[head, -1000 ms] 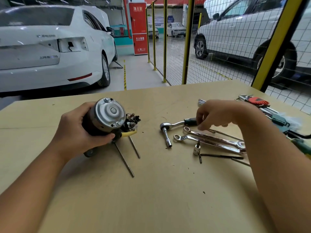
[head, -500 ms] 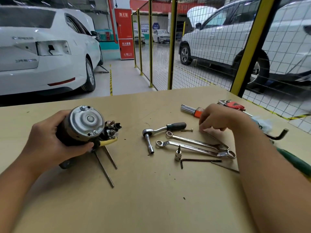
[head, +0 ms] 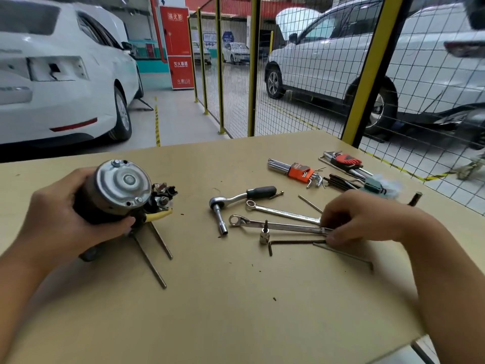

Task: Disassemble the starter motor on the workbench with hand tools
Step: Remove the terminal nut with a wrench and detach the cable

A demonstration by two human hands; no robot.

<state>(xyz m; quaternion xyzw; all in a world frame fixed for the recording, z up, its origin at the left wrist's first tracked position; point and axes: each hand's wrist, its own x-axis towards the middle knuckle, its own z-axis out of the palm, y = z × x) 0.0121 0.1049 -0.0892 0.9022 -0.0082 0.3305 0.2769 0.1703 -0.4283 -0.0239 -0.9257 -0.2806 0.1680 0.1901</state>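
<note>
The left hand (head: 56, 222) is wrapped around the dark body of the starter motor (head: 115, 194), holding it at the left side of the tabletop (head: 236, 298) with its silver end cap (head: 123, 183) facing up toward the camera. Two long through bolts (head: 152, 253) lie on the tabletop just below the motor, so the job looks underway: those bolts appear to be out already, yet the end cap sits on the housing with its small screws in place, and the solenoid terminals (head: 164, 194) and yellow lead (head: 158, 214) are attached beside it. Over on the right, the right hand (head: 359, 219) has its fingers curled down onto the handle end of the nearer ring spanner (head: 275, 225), apparently pinching it for a pickup. The second spanner (head: 282, 212), the ratchet (head: 236, 199), a loose bit socket (head: 263, 235) and a hex key (head: 291, 243) wait close by. Most of the stripping seems left to do.
</note>
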